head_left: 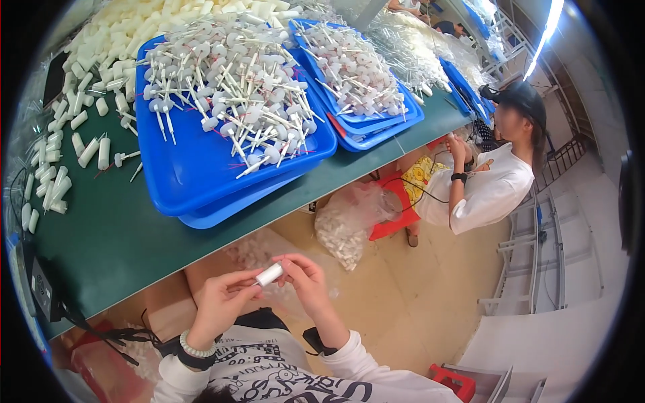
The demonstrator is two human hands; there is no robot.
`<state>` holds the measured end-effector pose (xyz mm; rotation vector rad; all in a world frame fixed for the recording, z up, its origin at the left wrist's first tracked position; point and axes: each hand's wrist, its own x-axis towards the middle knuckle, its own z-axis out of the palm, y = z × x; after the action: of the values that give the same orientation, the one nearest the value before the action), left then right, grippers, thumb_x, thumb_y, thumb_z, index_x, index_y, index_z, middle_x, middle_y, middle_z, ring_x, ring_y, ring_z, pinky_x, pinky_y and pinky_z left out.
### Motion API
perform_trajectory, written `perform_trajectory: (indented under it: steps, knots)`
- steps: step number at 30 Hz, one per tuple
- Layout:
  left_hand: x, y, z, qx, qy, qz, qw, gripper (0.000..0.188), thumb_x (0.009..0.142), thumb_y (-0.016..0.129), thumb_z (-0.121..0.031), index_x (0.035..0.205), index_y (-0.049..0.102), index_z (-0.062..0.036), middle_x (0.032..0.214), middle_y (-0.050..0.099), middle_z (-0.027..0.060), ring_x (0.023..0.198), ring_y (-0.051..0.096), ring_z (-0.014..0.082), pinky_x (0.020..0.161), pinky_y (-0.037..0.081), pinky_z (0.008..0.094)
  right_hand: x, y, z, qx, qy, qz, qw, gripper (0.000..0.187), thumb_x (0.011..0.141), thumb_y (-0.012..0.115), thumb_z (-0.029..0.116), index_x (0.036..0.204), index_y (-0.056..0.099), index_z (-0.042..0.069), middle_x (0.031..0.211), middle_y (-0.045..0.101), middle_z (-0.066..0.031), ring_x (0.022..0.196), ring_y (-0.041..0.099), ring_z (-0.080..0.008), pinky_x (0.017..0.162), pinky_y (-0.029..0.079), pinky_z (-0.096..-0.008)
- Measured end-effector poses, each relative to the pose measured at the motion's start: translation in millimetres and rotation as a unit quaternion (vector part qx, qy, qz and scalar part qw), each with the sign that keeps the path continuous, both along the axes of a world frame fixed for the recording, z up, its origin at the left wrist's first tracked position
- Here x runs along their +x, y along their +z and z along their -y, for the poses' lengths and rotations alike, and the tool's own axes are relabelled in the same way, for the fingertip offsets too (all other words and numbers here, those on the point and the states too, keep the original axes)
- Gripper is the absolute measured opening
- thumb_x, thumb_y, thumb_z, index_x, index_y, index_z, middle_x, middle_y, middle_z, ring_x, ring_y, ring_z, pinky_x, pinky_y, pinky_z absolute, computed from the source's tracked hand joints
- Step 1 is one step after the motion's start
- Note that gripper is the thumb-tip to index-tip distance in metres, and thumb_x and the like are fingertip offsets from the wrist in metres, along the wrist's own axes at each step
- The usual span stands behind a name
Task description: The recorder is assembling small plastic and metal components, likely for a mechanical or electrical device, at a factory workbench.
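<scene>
Between my two hands, in front of the table edge, is a white cylinder point(270, 274). My left hand point(225, 295) is closed, its fingers pinching the lower left end, where a thin stem seems to stick out. On the upper right end, the thumb and fingers of my right hand point(302, 277) are closed around the same cylinder. Beyond them on the table stands a blue tray point(168, 181) heaped with small white round parts point(235, 87) that have thin stems and red wires.
A second stack of blue trays point(376, 138) stands to the right. Loose white cylinders point(87, 151) lie on the green table point(87, 248). A plastic bag of white pieces point(342, 228) rests on the floor. At the right a co-worker point(490, 181) sits on a red stool point(396, 211).
</scene>
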<state>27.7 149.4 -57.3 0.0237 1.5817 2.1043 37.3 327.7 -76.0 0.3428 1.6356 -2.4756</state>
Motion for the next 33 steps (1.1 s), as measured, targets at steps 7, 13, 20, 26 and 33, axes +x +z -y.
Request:
perform_trajectory:
  steps: [7, 13, 20, 26, 33]
  knots:
    - [3, -5, 0, -0.020, 0.054, -0.009, 0.998, 0.023, 0.083, 0.054, 0.001, 0.105, 0.059, 0.0054, 0.090, 0.062, 0.0094, 0.075, 0.060, 0.0129, 0.069, 0.049, 0.0235, 3, -4, 6, 0.036, 0.030, 0.005, 0.999, 0.020, 0.088, 0.051, 0.011, 0.101, 0.057, -0.002, 0.085, 0.059, -0.0058, 0.069, 0.053, -0.0099, 0.065, 0.044, -0.0228]
    - [0, -11, 2, -0.021, 0.029, -0.006, 0.999, 0.020, 0.083, 0.054, 0.000, 0.102, 0.059, 0.0058, 0.093, 0.062, 0.0099, 0.077, 0.060, 0.0132, 0.070, 0.049, 0.0232, 3, -10, -1, 0.007, 0.050, 0.008, 0.999, 0.019, 0.088, 0.051, 0.011, 0.101, 0.056, -0.002, 0.084, 0.058, -0.0053, 0.071, 0.054, -0.0104, 0.067, 0.044, -0.0225]
    - [1, -25, 1, -0.006, 0.023, 0.011, 1.000, 0.019, 0.083, 0.055, 0.000, 0.101, 0.059, 0.0060, 0.094, 0.062, 0.0103, 0.079, 0.061, 0.0135, 0.072, 0.049, 0.0227, 5, -14, -5, 0.024, 0.079, 0.030, 0.996, 0.019, 0.085, 0.056, 0.008, 0.102, 0.055, 0.000, 0.087, 0.058, -0.0054, 0.075, 0.055, -0.0100, 0.069, 0.045, -0.0231]
    - [1, -26, 0, 0.009, 0.007, 0.008, 1.000, 0.019, 0.083, 0.054, 0.001, 0.101, 0.059, 0.0056, 0.094, 0.062, 0.0100, 0.078, 0.061, 0.0134, 0.072, 0.049, 0.0225, 7, -15, -13, 0.038, 0.089, 0.033, 0.995, 0.019, 0.086, 0.055, 0.009, 0.103, 0.055, 0.000, 0.091, 0.060, -0.0060, 0.078, 0.056, -0.0099, 0.070, 0.046, -0.0227]
    - [2, -25, 6, 0.043, -0.006, 0.022, 0.999, 0.022, 0.083, 0.055, 0.000, 0.105, 0.057, 0.0049, 0.094, 0.062, 0.0095, 0.080, 0.060, 0.0123, 0.073, 0.049, 0.0220, 7, -9, -13, 0.057, 0.091, 0.025, 0.994, 0.021, 0.087, 0.055, 0.010, 0.104, 0.056, -0.002, 0.099, 0.061, -0.0086, 0.081, 0.057, -0.0109, 0.070, 0.047, -0.0234]
